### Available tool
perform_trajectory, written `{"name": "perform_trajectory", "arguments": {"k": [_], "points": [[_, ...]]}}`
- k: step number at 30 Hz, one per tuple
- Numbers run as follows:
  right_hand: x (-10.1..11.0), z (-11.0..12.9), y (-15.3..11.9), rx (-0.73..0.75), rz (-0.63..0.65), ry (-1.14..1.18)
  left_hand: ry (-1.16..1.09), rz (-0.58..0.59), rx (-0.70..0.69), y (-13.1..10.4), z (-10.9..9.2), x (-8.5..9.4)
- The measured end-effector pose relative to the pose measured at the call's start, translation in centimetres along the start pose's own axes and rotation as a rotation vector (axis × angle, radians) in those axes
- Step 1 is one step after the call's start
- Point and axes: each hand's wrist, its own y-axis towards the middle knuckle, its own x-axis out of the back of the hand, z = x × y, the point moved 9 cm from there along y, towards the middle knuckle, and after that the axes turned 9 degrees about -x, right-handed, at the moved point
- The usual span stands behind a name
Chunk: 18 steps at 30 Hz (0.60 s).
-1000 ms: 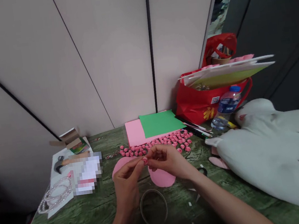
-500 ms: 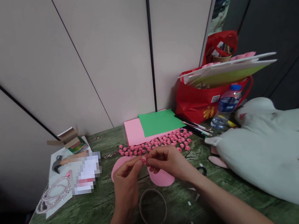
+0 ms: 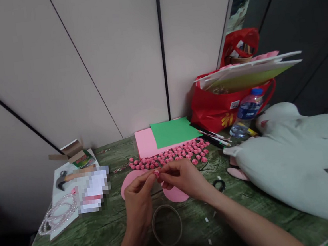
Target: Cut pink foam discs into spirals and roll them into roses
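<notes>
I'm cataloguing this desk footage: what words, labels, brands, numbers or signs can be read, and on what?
No text reads clearly.
Red bag: yellow character, too blurred to quote; QR code.
Bottle label: white marks, too small.
Small box: print too blurred.
Pixelated patch: unreadable.

From the view's centre, a red carrier bag with yellow lettering (image 3: 207, 111) stands at three o'clock, a clear blue-capped plastic bottle (image 3: 245, 111) before it. A white plush toy (image 3: 293, 166) lies towards four, a wooden-handled claw hammer (image 3: 77, 174) and looped pale-pink beads (image 3: 48, 219) towards eight, an opened cardboard box (image 3: 79, 153) at nine.
</notes>
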Motion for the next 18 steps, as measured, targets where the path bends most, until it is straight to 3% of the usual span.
{"name": "perform_trajectory", "arguments": {"k": [13,18], "points": [[-0.17,-0.63,0.55,-0.045,0.042,0.013,0.119,-0.001,-0.021,0.09,-0.08,0.18],[-0.18,-0.93,0.68,-0.113,0.088,0.081,0.026,-0.013,0.012,0.05,0.26,-0.10]]}}
